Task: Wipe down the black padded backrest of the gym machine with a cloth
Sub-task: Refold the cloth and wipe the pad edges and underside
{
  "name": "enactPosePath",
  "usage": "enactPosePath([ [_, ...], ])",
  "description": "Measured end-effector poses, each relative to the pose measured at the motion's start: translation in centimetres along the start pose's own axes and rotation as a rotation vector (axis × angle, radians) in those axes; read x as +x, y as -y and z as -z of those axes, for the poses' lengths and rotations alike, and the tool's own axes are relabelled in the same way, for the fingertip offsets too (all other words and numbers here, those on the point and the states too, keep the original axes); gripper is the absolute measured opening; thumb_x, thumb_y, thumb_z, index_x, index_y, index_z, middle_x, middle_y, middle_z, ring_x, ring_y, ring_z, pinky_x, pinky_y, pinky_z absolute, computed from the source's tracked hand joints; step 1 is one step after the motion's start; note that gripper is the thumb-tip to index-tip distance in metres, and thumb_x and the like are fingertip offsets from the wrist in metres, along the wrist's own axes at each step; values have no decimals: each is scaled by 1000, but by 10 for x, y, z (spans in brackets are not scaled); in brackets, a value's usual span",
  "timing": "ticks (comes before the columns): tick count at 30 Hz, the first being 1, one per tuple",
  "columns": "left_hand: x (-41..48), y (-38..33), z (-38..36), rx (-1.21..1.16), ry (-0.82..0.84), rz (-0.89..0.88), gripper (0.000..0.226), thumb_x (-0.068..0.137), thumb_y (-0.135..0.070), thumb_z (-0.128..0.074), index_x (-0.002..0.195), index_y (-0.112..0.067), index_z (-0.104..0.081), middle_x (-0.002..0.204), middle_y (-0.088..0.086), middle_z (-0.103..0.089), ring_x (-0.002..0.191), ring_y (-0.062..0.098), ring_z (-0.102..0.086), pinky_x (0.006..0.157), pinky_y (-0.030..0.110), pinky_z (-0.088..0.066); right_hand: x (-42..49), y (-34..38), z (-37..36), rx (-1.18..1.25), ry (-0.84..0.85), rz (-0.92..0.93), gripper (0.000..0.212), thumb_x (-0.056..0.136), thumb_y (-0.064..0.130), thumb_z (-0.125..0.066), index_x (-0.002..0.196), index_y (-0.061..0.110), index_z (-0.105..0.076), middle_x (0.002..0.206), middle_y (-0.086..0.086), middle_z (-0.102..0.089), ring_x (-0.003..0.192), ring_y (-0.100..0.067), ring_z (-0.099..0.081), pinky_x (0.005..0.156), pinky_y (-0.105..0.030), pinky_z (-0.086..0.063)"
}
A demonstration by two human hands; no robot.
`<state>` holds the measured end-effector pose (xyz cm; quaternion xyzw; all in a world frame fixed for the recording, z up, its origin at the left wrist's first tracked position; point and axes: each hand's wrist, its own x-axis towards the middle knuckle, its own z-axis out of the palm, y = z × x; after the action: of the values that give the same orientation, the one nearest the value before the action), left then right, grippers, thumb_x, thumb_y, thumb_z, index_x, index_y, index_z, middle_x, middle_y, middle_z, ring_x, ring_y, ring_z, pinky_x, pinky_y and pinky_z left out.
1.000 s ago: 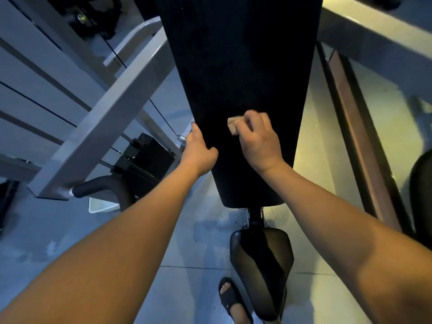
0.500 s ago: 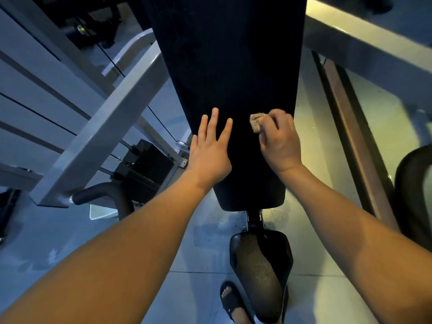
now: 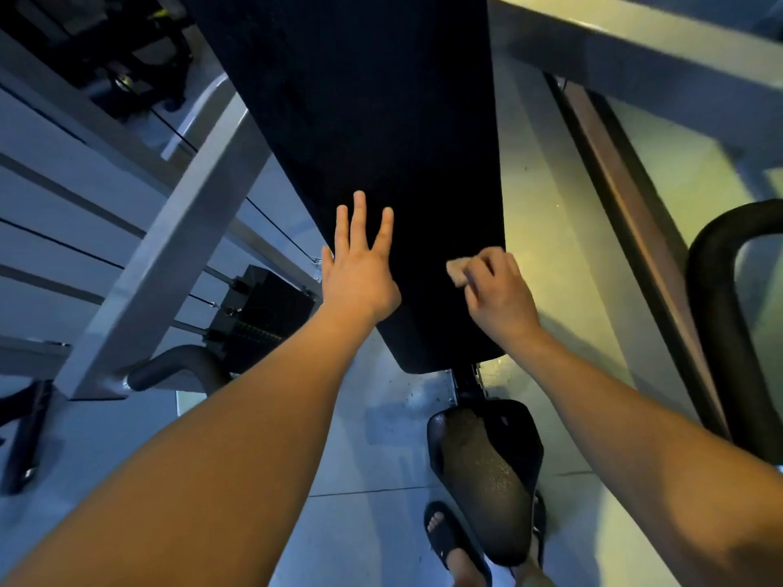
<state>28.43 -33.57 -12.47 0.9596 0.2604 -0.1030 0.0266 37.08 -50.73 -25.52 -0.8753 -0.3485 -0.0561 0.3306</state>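
- Down and rightward is where the right hand (image 3: 500,296) has slid since a moment ago, now near the right edge of the black padded backrest (image 3: 381,120).
- Its fingers are curled round a small tan cloth (image 3: 458,271), which sits against the lower part of the pad.
- As before, the left hand (image 3: 358,277) lies flat on the pad's lower left side, fingers straight and spread, gripping nothing.
- Below the pad sits a black seat (image 3: 487,472), with a sandalled foot (image 3: 449,540) beside it on the floor.
- At the left, a weight stack (image 3: 262,307) stands behind a grey frame beam (image 3: 178,247).
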Motion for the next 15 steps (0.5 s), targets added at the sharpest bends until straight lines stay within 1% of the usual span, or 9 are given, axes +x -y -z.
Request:
enactPosePath([
  [2,-1,2,2,24,19,-8,107,85,-18,-67,160,-36,7,161,-2,38,152,27,28,125,58,-9,35,15,24,56,-258,-10,19,79,-4,-60,97,1,-61,106,-21,-54,95,-37,-54,77,-39,-49],
  [3,0,2,3,33,26,-10,108,85,-18,-67,160,-37,8,160,-2,38,152,27,28,125,59,-8,53,20,35,73,-362,-33,20,80,-4,-58,98,1,-61,108,-22,-54,96,-36,-54,81,-36,-49],
  [5,0,3,3,36,42,-9,109,85,-19,-68,159,-38,10,160,-3,40,151,26,29,125,58,-7,81,22,51,77,-491,-76,21,80,-4,-55,98,2,-62,109,-22,-55,95,-35,-53,85,-33,-45],
  [6,1,3,2,39,43,-10,109,85,-20,-68,159,-38,10,159,-3,40,151,26,29,125,58,-7,89,19,54,55,-513,-85,21,79,-5,-54,97,2,-61,109,-22,-56,94,-35,-53,84,-32,-43],
  [8,1,6,1,52,37,-23,110,85,-21,-68,159,-37,11,159,-2,40,151,27,29,125,58,-7,88,13,47,-9,-480,-90,19,78,-5,-53,94,3,-61,109,-20,-57,92,-36,-52,80,-32,-42],
  [11,2,14,-6,64,-24,-84,108,85,-21,-67,159,-36,10,160,-1,38,152,30,25,124,60,-7,54,4,13,-63,-355,-125,22,77,-6,-55,96,5,-62,105,-16,-58,90,-36,-51,73,-38,-47],
  [13,4,21,-9,83,-57,-126,108,85,-21,-67,159,-35,11,160,0,37,153,31,24,124,61,-5,20,0,-14,-86,-199,-179,25,76,-10,-59,94,7,-62,102,-14,-57,90,-37,-51,68,-41,-49],
  [15,7,27,-10,109,-47,-153,110,85,-23,-67,158,-36,14,159,0,40,152,31,25,124,61,-2,-12,2,-35,-87,-41,-268,22,79,-9,-60,94,6,-62,101,-15,-55,91,-39,-53,67,-41,-48],
])
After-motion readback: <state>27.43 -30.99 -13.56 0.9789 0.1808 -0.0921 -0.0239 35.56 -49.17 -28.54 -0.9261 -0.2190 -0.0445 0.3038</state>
